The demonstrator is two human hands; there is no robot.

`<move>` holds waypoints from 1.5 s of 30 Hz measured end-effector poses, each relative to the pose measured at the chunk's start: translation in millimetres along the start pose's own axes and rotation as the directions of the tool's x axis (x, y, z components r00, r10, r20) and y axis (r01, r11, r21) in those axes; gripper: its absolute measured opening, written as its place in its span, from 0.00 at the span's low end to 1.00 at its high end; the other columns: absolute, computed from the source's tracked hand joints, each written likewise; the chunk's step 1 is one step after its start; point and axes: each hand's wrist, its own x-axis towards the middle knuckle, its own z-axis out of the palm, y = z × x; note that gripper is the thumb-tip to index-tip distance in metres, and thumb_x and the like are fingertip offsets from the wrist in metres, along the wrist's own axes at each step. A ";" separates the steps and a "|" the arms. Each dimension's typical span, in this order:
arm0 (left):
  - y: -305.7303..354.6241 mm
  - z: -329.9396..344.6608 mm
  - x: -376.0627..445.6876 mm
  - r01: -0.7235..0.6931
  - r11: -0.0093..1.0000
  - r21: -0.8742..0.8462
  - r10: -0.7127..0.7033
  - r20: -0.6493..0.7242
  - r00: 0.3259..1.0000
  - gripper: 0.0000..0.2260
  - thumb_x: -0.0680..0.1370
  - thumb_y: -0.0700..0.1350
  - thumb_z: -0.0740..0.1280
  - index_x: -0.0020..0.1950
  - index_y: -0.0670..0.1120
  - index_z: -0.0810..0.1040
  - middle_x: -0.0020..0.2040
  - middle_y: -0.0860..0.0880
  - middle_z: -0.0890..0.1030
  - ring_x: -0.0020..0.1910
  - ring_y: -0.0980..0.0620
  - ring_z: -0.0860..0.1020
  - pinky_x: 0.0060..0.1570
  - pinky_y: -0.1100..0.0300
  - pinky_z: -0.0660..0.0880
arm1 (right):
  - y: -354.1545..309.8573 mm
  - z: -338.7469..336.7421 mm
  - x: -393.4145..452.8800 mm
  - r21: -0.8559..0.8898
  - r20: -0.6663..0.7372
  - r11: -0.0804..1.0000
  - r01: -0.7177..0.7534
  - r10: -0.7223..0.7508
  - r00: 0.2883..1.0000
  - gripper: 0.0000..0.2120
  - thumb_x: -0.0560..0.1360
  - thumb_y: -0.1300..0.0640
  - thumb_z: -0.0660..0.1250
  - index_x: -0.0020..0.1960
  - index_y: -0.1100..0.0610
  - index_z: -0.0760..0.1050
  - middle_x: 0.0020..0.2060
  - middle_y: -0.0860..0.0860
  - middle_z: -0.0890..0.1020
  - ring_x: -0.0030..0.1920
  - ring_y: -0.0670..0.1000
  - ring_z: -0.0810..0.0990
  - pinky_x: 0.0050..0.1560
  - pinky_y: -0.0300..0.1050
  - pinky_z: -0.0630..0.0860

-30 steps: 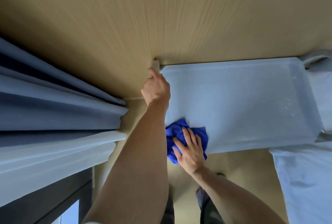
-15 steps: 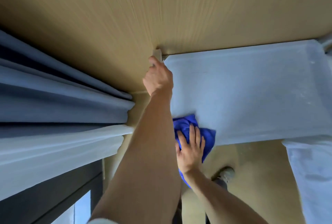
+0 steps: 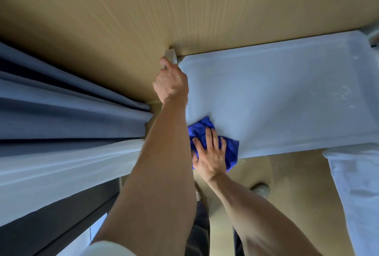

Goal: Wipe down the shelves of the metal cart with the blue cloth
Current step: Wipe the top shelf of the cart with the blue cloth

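We see the right hand (image 3: 210,154) lying flat on the blue cloth (image 3: 229,149), fingers straight and spread, pressing it onto the near left part of the metal cart's top shelf (image 3: 287,95); the cloth overhangs the shelf's near edge a little. The left hand (image 3: 171,83) reaches to the far left corner of that shelf, its grip curled round the corner post (image 3: 170,54). The cart stands against a wood-grain wall (image 3: 184,5). Grey curtains (image 3: 61,102) hang to the left, a white sheet (image 3: 356,184) to the right
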 end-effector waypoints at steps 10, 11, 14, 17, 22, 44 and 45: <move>-0.6 6.7 -2.7 -0.006 0.997 0.077 0.011 -0.062 0.998 0.15 0.83 0.43 0.51 0.66 0.37 0.63 0.54 0.39 0.81 0.50 0.38 0.80 0.43 0.50 0.69 | 0.0 10.4 -13.7 0.089 -0.112 0.995 -0.050 0.060 0.992 0.16 0.75 0.46 0.65 0.60 0.49 0.80 0.69 0.59 0.74 0.70 0.60 0.71 0.67 0.63 0.66; 1.0 7.4 -3.6 -0.004 0.996 0.088 0.009 -0.061 0.998 0.15 0.83 0.43 0.51 0.67 0.37 0.63 0.53 0.39 0.81 0.50 0.38 0.81 0.43 0.50 0.69 | 5.8 8.9 -14.4 0.083 -0.108 0.995 -0.052 0.061 0.992 0.16 0.76 0.46 0.63 0.60 0.49 0.80 0.69 0.58 0.74 0.70 0.59 0.71 0.66 0.63 0.67; 10.2 12.5 -9.0 -0.012 0.995 0.098 0.018 -0.058 0.998 0.16 0.83 0.42 0.51 0.68 0.35 0.62 0.53 0.39 0.81 0.50 0.38 0.81 0.42 0.51 0.69 | 28.5 5.9 -15.8 0.108 -0.127 0.963 -0.249 0.262 0.957 0.16 0.78 0.46 0.60 0.61 0.49 0.80 0.70 0.58 0.74 0.70 0.60 0.72 0.66 0.62 0.67; 20.7 16.7 -15.3 -0.014 0.996 0.085 0.018 -0.047 0.999 0.17 0.83 0.42 0.51 0.69 0.35 0.60 0.54 0.39 0.81 0.51 0.39 0.81 0.43 0.51 0.68 | 69.9 -6.6 6.5 0.161 -0.169 0.816 -0.556 0.578 0.799 0.19 0.78 0.45 0.59 0.62 0.50 0.80 0.70 0.59 0.74 0.70 0.61 0.71 0.65 0.64 0.67; 43.9 17.3 -18.3 -0.044 0.998 0.043 0.045 -0.021 0.999 0.18 0.82 0.40 0.52 0.71 0.34 0.58 0.56 0.40 0.80 0.52 0.40 0.81 0.43 0.51 0.69 | 91.4 -22.6 26.2 0.177 -0.115 0.746 -0.642 0.663 0.739 0.23 0.76 0.46 0.59 0.67 0.53 0.76 0.72 0.63 0.69 0.73 0.64 0.65 0.69 0.66 0.60; 46.8 13.2 -21.1 -0.032 0.994 0.108 0.031 0.010 0.999 0.19 0.82 0.40 0.53 0.72 0.35 0.58 0.52 0.41 0.82 0.48 0.41 0.81 0.39 0.52 0.69 | 51.8 -8.0 -25.8 -0.016 -0.046 0.999 0.042 -0.043 0.998 0.19 0.75 0.52 0.59 0.64 0.49 0.79 0.67 0.58 0.76 0.68 0.60 0.74 0.62 0.63 0.72; 46.4 14.5 -21.7 -0.032 0.994 0.109 0.032 0.006 0.999 0.19 0.82 0.40 0.53 0.71 0.35 0.58 0.52 0.41 0.82 0.48 0.41 0.82 0.39 0.52 0.69 | 52.0 -8.0 -19.4 -0.020 -0.051 0.999 0.034 -0.035 0.998 0.19 0.74 0.53 0.61 0.63 0.49 0.79 0.66 0.58 0.77 0.68 0.60 0.74 0.61 0.63 0.72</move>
